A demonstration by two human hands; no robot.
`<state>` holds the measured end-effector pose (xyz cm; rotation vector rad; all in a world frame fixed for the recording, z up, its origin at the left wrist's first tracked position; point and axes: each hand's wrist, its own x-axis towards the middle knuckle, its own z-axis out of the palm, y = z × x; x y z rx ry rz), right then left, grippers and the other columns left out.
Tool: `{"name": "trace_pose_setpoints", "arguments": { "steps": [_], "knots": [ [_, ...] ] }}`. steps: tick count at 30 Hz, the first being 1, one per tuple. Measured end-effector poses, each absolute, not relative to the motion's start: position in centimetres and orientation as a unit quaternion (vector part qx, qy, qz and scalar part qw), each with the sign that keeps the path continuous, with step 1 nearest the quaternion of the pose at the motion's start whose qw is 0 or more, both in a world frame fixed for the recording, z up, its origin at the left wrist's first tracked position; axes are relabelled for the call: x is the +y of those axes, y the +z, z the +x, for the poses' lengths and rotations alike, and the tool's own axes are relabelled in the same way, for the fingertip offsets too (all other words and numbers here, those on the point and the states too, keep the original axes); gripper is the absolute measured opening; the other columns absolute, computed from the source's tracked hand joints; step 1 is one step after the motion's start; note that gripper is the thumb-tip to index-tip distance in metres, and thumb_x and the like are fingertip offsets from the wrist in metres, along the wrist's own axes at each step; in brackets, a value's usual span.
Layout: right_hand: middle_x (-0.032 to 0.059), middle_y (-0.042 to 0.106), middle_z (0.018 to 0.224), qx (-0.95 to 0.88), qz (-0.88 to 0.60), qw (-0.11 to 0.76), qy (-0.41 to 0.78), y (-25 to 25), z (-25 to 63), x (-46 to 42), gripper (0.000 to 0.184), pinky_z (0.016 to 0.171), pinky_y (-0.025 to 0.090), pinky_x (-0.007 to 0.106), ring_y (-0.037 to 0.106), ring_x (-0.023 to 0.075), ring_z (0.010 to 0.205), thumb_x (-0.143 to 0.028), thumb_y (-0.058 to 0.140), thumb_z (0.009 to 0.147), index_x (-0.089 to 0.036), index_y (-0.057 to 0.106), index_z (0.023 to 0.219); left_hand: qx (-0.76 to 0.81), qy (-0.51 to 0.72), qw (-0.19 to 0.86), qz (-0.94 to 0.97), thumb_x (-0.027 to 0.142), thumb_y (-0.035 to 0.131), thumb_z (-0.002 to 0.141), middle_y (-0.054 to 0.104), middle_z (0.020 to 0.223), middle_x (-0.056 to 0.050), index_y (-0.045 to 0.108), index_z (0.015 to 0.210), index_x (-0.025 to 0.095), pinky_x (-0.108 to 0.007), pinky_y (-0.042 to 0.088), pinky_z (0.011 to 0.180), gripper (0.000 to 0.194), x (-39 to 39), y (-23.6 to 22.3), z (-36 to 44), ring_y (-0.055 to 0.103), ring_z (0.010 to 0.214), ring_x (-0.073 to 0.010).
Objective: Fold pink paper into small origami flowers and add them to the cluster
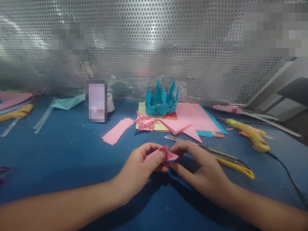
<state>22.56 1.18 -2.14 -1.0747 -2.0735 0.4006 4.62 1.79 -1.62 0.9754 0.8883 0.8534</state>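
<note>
A small folded pink paper piece (172,156) is pinched between the thumb and fingers of my left hand (144,163). Its right end flares into pointed flaps. My right hand (199,163) is curved around that end, with thumb and index finger apart on either side of it. I cannot tell whether a fingertip touches the paper. Just behind my right hand lies a yellow-and-black utility knife (231,160) with its blade out. Past my hands are a stack of pink paper strips (117,131) and a cluster of folded pink paper pieces (145,122).
A blue folded-paper crown (161,104) stands on coloured paper sheets (192,115) at the back. Yellow glue guns lie at right (252,134) and far left (19,113). A phone (97,102) stands before a white roll (110,103). Perforated metal (134,41) backs the blue table (72,166).
</note>
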Motion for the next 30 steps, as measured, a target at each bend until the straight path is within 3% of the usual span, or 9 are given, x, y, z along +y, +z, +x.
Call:
{"name": "trace_pose_setpoints", "arguments": {
  "steps": [4, 9, 14, 22, 30],
  "knots": [
    [0.0004, 0.066, 0.077, -0.807, -0.423, 0.355, 0.208, -1.94, 22.28, 1.38, 0.007, 0.062, 0.050, 0.027, 0.061, 0.0145, 0.067, -0.021, 0.057, 0.082, -0.021, 0.059, 0.088, 0.409, 0.377, 0.698, 0.451, 0.032, 0.063, 0.079, 0.063, 0.078, -0.001, 0.056, 0.086, 0.015, -0.022, 0.047, 0.069, 0.020, 1.71, -1.51, 4.84, 0.057, 0.067, -0.0082],
    [-0.0005, 0.066, 0.075, -0.807, -0.419, 0.358, 0.209, -2.04, 22.15, 1.24, 0.010, 0.059, 0.049, 0.025, 0.060, 0.0133, 0.065, -0.018, 0.061, 0.078, -0.021, 0.062, 0.087, 0.441, 0.360, 0.669, 0.478, 0.017, 0.065, 0.069, 0.054, 0.066, 0.004, 0.051, 0.079, 0.016, -0.020, 0.038, 0.059, 0.017, 1.50, -1.55, 4.89, 0.048, 0.060, -0.0071],
    [-0.0007, 0.066, 0.073, -0.814, -0.402, 0.374, 0.192, -2.02, 22.08, 1.02, 0.008, 0.061, 0.048, 0.023, 0.060, 0.0125, 0.065, -0.020, 0.065, 0.077, -0.020, 0.063, 0.084, 0.407, 0.371, 0.677, 0.488, 0.017, 0.066, 0.064, 0.048, 0.063, 0.006, 0.050, 0.075, 0.015, -0.018, 0.031, 0.055, 0.019, 1.31, -1.79, 4.64, 0.039, 0.057, -0.0057],
    [-0.0023, 0.067, 0.073, -0.792, -0.433, 0.373, 0.215, -1.91, 22.18, 1.14, 0.010, 0.061, 0.048, 0.023, 0.061, 0.0113, 0.065, -0.016, 0.059, 0.079, -0.022, 0.064, 0.086, 0.404, 0.413, 0.696, 0.426, 0.028, 0.069, 0.075, 0.057, 0.075, 0.003, 0.053, 0.092, 0.016, -0.018, 0.039, 0.062, 0.026, 1.43, -1.74, 4.88, 0.051, 0.064, -0.0062],
    [-0.0011, 0.067, 0.071, -0.778, -0.443, 0.375, 0.239, -1.64, 21.98, 1.22, 0.007, 0.060, 0.049, 0.024, 0.061, 0.0119, 0.063, -0.020, 0.059, 0.080, -0.020, 0.065, 0.083, 0.407, 0.411, 0.691, 0.433, 0.032, 0.069, 0.075, 0.060, 0.072, 0.003, 0.054, 0.087, 0.015, -0.015, 0.037, 0.059, 0.025, 1.48, -2.03, 4.55, 0.052, 0.065, -0.0044]
  ]
}}
